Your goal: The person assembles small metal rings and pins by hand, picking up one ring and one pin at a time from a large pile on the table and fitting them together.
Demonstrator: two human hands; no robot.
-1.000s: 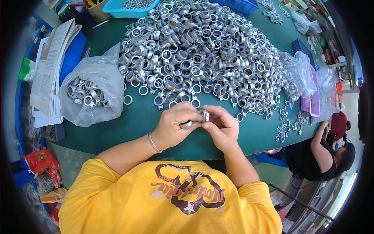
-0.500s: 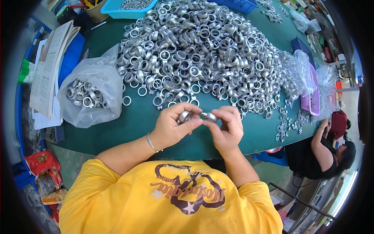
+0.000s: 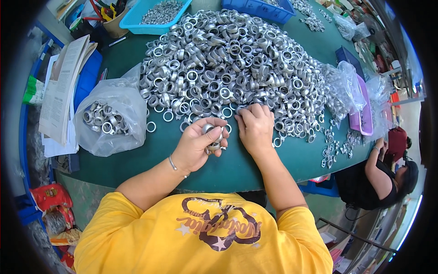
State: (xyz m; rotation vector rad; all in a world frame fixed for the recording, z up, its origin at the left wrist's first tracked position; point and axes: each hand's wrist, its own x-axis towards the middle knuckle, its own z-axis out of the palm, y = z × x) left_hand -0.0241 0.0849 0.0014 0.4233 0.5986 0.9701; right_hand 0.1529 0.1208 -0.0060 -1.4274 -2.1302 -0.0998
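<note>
My left hand (image 3: 194, 142) is closed around a few silver metal rings (image 3: 212, 137), held above the near part of the table with the thumb across them. My right hand (image 3: 257, 125) reaches to the near edge of a big heap of metal rings (image 3: 232, 59). Its fingers are curled down among the rings, and what they pinch is hidden under them. Many rings in the heap carry a small lug on one side. Single rings lie loose along the heap's front.
At the left stands a clear plastic bag (image 3: 109, 141) holding more rings, beside papers (image 3: 64, 91). A light-blue basket (image 3: 150, 28) and a blue bin (image 3: 260, 10) are at the back. Small metal parts (image 3: 331, 153) and a pink tray (image 3: 365, 107) lie right. Another person (image 3: 378, 180) sits far right.
My hands have moved apart. The right one has gone forward to the heap, and the ring it held near the left fingertips is now gathered in my left hand with the others.
</note>
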